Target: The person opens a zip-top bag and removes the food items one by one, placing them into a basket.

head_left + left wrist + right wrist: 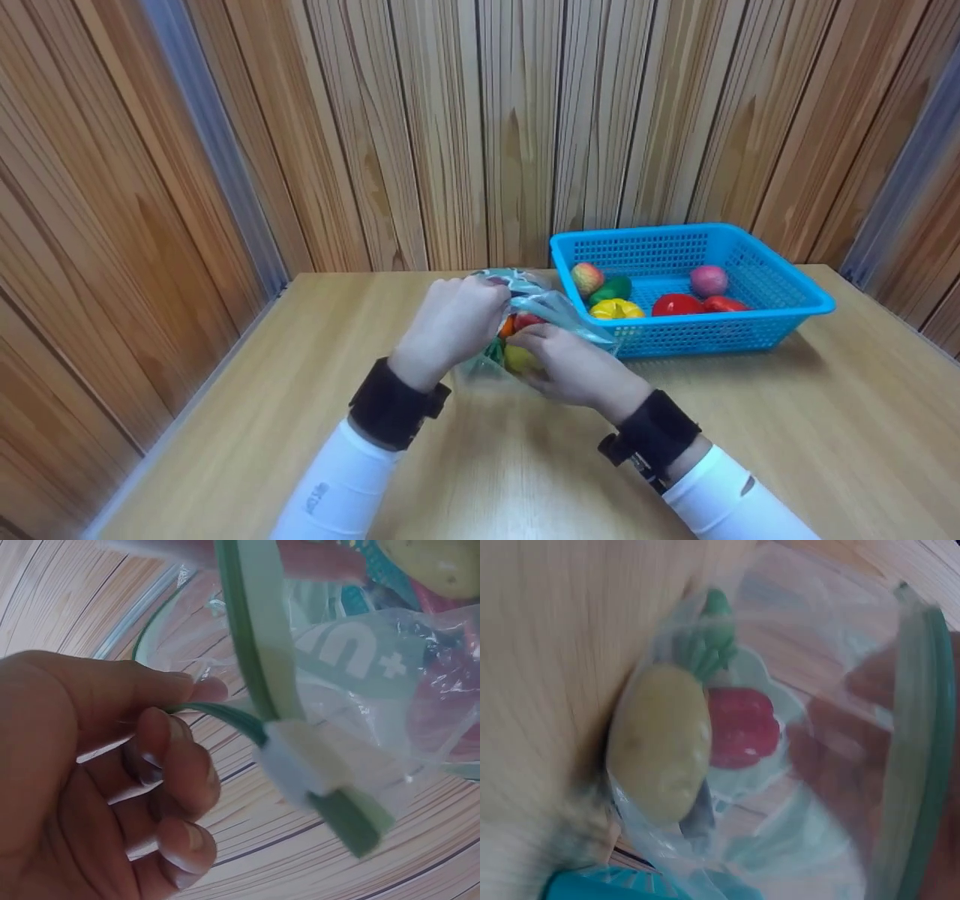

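Note:
A clear slider zip bag (551, 307) with a green-edged zip stands on the table left of the basket. My left hand (465, 311) pinches the strip of its mouth in the left wrist view, near the white slider (307, 757). Inside the bag are a potato (660, 742), a red bell pepper (742, 727) and a green vegetable (716, 622); a dark piece beside the potato is partly hidden. My right hand (577, 367) is at the bag's mouth, next to the potato. Through the film its fingers look spread, with nothing visible between them.
A blue plastic basket (720, 324) stands at the back right, close to the bag. It holds a peach-like fruit (587, 278), a green vegetable (611, 289), a yellow pumpkin (616, 309), a pink round fruit (709, 280) and red peppers (677, 304). Wood-panelled walls border the table.

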### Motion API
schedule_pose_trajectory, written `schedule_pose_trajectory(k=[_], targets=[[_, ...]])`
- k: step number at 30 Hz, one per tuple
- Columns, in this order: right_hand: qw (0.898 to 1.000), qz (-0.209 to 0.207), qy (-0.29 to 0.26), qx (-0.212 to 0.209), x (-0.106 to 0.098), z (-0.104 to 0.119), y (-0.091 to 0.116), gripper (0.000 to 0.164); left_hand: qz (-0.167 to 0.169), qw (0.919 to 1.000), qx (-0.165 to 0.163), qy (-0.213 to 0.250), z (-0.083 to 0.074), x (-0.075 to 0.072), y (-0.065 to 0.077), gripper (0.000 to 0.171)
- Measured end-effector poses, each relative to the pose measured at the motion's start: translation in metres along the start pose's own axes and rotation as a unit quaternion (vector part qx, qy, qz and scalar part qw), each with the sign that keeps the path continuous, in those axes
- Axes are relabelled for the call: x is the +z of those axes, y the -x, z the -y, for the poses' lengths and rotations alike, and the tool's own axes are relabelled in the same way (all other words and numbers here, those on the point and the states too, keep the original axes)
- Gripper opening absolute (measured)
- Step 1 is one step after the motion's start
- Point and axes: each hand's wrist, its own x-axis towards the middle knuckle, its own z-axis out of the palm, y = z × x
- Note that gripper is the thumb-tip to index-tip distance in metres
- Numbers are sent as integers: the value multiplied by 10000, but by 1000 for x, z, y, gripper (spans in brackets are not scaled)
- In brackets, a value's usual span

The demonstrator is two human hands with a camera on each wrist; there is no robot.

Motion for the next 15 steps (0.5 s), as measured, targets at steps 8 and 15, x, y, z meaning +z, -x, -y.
schedule_pose_trajectory(k=[8, 15], targets=[[9932, 630, 137, 969, 27, -23, 0, 84, -216, 9980, 588, 30, -7, 7, 3, 13], [9801, 1226, 364, 1517, 31, -30, -6, 89, -284, 9948, 972, 125, -8, 4, -1, 16]])
